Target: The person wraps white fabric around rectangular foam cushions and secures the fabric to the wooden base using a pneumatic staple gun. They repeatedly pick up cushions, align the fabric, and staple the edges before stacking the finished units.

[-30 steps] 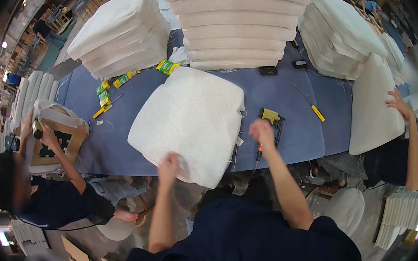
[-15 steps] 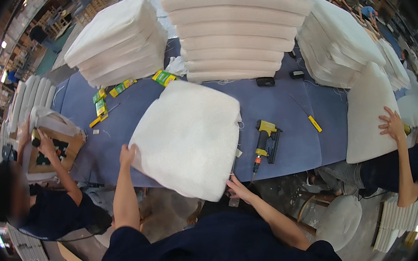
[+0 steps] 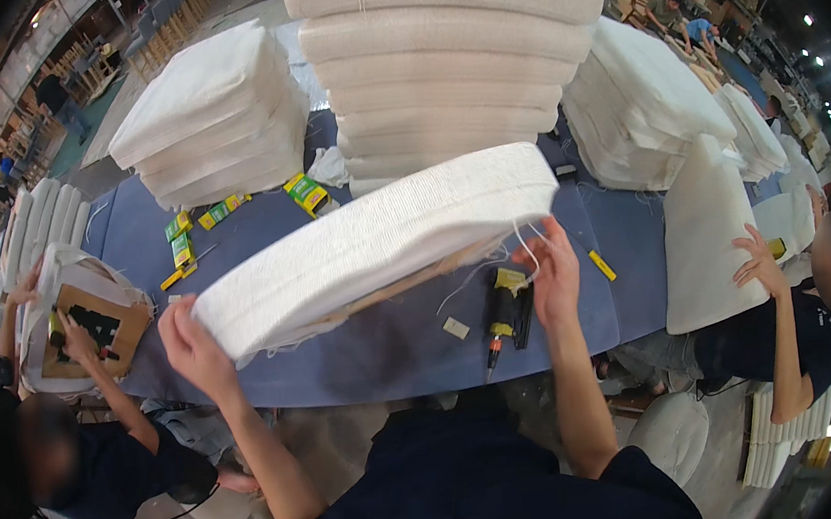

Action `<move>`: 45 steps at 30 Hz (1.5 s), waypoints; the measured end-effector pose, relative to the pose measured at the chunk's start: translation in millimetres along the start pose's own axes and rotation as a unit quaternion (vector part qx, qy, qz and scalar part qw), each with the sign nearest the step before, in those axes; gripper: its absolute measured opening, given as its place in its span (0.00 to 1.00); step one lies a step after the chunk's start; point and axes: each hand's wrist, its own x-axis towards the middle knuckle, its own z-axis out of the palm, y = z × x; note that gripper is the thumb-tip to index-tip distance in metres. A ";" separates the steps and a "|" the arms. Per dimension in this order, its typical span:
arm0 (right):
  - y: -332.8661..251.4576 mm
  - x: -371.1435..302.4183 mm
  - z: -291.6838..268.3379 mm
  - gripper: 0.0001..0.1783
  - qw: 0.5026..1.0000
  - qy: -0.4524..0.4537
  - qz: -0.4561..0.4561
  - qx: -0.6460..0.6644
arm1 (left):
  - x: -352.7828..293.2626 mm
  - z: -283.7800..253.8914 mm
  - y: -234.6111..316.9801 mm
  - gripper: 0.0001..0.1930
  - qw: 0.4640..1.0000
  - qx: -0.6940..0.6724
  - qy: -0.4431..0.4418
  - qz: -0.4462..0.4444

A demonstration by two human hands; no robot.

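A white fabric-covered seat cushion (image 3: 378,238) is raised and tilted above the blue table, its ribbed side edge turned toward me and part of its wooden underside showing. My left hand (image 3: 199,350) is closed on its left end, and my right hand (image 3: 555,271) holds the lower right corner. A loose white cord (image 3: 533,253) loops beside my right fingers. Just below the cushion, near my right wrist, lies a yellow and black staple gun (image 3: 506,306). A small pale block (image 3: 455,328) rests to the left of that tool.
Tall stacks of white cushions (image 3: 438,77) stand along the far side of the table (image 3: 581,314). Yellow-green boxes (image 3: 305,195) and a yellow-handled screwdriver (image 3: 601,265) lie on it. Co-workers handle cushions at the left (image 3: 87,326) and right (image 3: 709,241).
The cushion, lying top-up before, has been lifted and tipped on edge, exposing its underside. My right hand has moved up and right from the near corner; my left hand has shifted left.
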 end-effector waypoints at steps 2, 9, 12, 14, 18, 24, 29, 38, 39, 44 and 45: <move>-0.7 9.6 26.7 0.25 0.996 0.065 -0.052 0.033 | 28.2 24.6 7.2 0.13 0.992 -0.073 -0.080 -0.067; -8.2 -1.8 48.6 0.18 0.993 0.072 -0.041 0.080 | 29.4 103.5 129.9 0.14 0.918 0.279 -0.161 0.231; -25.8 7.5 43.4 0.18 0.998 -0.010 -0.028 0.059 | 7.0 149.9 168.8 0.19 0.900 0.179 -0.319 0.236; -30.5 8.6 32.5 0.19 0.999 -0.003 -0.007 0.049 | -2.3 177.6 196.9 0.21 0.883 0.142 -0.377 0.241; -40.0 15.1 17.8 0.20 0.996 -0.039 0.044 0.062 | -11.1 219.5 227.6 0.32 0.835 0.080 -0.471 0.275; -55.0 19.3 2.2 0.23 0.988 -0.138 0.056 -0.027 | -44.0 255.3 274.7 0.62 0.760 0.198 -0.522 0.334; -67.9 34.0 1.5 0.26 0.960 -0.197 0.189 0.056 | -64.6 269.2 278.5 0.62 0.771 0.262 -0.480 0.327; -65.3 73.9 26.0 0.25 0.984 -0.101 0.137 0.050 | -45.3 298.7 255.3 0.53 0.794 0.206 -0.429 0.379; -61.8 78.7 22.1 0.25 0.984 -0.107 0.134 0.037 | -42.6 301.3 250.6 0.52 0.794 0.194 -0.420 0.395; -1.4 101.4 -1.4 0.24 0.996 -0.081 0.045 -0.011 | -45.2 318.5 242.1 0.47 0.770 0.204 -0.404 0.450; 4.6 106.0 -4.5 0.24 0.997 -0.070 0.019 -0.025 | -47.0 321.9 246.0 0.47 0.772 0.201 -0.401 0.451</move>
